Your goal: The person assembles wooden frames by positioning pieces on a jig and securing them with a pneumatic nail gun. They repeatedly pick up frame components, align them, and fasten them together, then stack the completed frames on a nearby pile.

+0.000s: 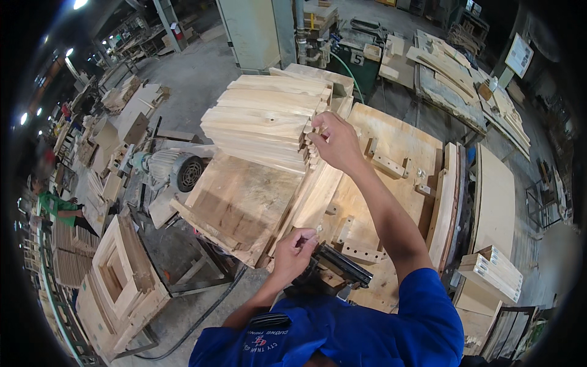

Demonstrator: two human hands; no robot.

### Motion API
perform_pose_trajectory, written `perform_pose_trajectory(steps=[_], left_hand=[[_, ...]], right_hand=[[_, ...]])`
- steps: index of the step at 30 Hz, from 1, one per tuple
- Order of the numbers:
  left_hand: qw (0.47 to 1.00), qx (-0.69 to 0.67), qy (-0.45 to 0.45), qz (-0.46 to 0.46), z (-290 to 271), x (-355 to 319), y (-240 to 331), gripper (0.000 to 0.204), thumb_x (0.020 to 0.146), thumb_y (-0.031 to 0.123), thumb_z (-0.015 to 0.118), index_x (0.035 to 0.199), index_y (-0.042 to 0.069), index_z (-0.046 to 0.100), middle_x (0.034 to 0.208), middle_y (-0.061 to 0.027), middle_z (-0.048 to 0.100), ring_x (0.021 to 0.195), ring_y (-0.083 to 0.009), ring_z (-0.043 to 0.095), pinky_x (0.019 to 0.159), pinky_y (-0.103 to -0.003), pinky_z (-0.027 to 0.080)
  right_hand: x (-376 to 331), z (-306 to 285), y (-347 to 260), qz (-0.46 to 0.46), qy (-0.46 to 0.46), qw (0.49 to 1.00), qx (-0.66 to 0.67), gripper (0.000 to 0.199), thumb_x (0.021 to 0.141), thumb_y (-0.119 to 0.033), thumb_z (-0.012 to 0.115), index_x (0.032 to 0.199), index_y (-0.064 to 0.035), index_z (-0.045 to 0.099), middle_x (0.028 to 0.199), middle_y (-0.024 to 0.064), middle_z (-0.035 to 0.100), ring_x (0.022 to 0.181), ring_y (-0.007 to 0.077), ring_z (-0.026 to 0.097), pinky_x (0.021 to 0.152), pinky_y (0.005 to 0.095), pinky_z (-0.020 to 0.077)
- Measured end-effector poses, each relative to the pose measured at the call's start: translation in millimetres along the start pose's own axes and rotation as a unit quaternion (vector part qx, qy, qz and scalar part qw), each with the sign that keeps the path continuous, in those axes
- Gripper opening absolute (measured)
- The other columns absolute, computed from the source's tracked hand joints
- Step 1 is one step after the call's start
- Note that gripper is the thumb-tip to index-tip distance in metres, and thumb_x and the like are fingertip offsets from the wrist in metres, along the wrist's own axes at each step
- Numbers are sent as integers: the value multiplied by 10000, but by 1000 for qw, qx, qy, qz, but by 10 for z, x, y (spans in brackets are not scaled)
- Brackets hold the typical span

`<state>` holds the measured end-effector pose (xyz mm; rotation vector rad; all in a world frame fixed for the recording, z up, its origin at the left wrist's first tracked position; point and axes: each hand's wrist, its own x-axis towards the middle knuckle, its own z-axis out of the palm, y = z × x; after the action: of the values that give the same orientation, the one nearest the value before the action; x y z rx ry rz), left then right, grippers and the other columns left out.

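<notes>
A stack of pale wooden slats [263, 119] lies across the far part of a wooden workbench. My right hand [335, 140] reaches to the right-hand ends of the slats, its thumb and fingers bent around one slat end. Nearer to me, my left hand [293, 254] is closed, fingers curled in beside the bench edge; what it holds, if anything, is hidden. Just right of that hand is a black tool or device [342, 264], partly covered by my body. A long pale board [321, 192] runs lengthwise between my two hands.
A plywood board [397, 244] with several small wooden blocks [388, 166] lies to the right. At left stand a motor [177, 170] and a wooden frame [113, 275]. Further off are a pillar [251, 37], board-laden tables [449, 92] and a person in green [55, 205].
</notes>
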<state>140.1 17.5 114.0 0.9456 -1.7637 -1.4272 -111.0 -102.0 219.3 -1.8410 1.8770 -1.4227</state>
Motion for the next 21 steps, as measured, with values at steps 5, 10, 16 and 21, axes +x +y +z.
perform_pose_trajectory(steps=[5,10,16,21], left_hand=[[995,-99,-11,-16,-48,234,-112,281,1051,158,666,1265,-25,674,1037,-88,741,901,-119,698,806,-276,565],[908,-407,27,-93,-162,610,337,406,1084,278,623,1381,5,579,1208,-115,714,964,-201,740,861,-336,620],[862,-493,-23,-116,98,852,410,326,1060,298,669,1262,46,624,1143,-111,745,948,-196,749,827,-342,635],[858,-458,-75,-220,936,522,-107,203,1025,265,731,1013,88,634,843,-7,660,769,-115,671,726,-297,611]], right_hand=[[-50,-25,-182,12,-15,1000,-20,328,853,-167,827,1093,-58,632,1005,114,702,794,242,677,728,385,552],[-903,-387,-536,0,17,1000,-22,359,818,-120,837,1095,-45,622,1018,99,697,783,237,651,738,385,555],[-2144,-1159,-464,74,8,990,-116,431,775,-10,826,1152,-61,624,1130,131,662,935,286,646,814,418,549],[-2560,-1297,-555,71,15,954,-292,564,781,-61,801,1317,-80,624,1366,189,583,1278,427,536,1090,509,428]])
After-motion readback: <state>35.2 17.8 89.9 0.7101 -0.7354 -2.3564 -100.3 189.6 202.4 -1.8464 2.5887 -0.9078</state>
